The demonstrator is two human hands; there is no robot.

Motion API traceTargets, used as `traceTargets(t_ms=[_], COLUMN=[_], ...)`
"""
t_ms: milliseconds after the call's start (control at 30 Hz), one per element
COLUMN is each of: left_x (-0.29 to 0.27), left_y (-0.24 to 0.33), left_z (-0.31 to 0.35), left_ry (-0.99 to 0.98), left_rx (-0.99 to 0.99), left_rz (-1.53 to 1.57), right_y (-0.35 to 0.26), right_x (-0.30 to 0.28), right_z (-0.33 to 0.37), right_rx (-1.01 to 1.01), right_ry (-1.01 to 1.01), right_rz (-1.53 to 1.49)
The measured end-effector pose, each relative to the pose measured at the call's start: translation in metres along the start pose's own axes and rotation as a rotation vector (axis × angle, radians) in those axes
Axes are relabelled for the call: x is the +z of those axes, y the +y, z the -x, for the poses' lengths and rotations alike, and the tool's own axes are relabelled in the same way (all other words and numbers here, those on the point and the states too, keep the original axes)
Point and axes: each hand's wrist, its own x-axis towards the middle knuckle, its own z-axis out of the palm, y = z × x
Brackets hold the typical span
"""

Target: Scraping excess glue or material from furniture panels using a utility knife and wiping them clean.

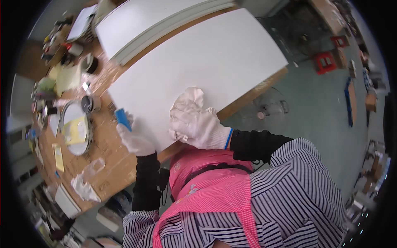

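A large flat white panel [231, 49] lies on the table before me. My right hand [202, 130], in a white knit glove with a blue cuff edge, is closed on a crumpled white cloth [187, 101]. The cloth rests on the panel near its front edge. My left hand [135, 141], also in a white glove, grips a small blue block [123, 119] at the panel's left corner. Some of the left fingers are hidden behind the block, and I cannot tell whether it is a sponge or a scraper.
Behind the panel lies another white board [153, 27]. On the brown table at left are a round tray [87, 142] with a yellow pad, a dark-lidded jar [87, 104], a tape roll [89, 64] and crumpled tissue [84, 188]. A red stool [325, 63] stands on the floor at right.
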Motion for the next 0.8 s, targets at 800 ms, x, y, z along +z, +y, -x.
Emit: traceTargets(t_ms=[800], left_x=[-0.225], left_y=[-0.028], left_z=[0.046], left_ry=[0.557], left_rx=[-0.092], left_rz=[0.287], right_y=[-0.066], right_x=[0.242], right_z=[-0.135], right_rx=[-0.062], right_ry=[-0.902], right_rz=[0.704])
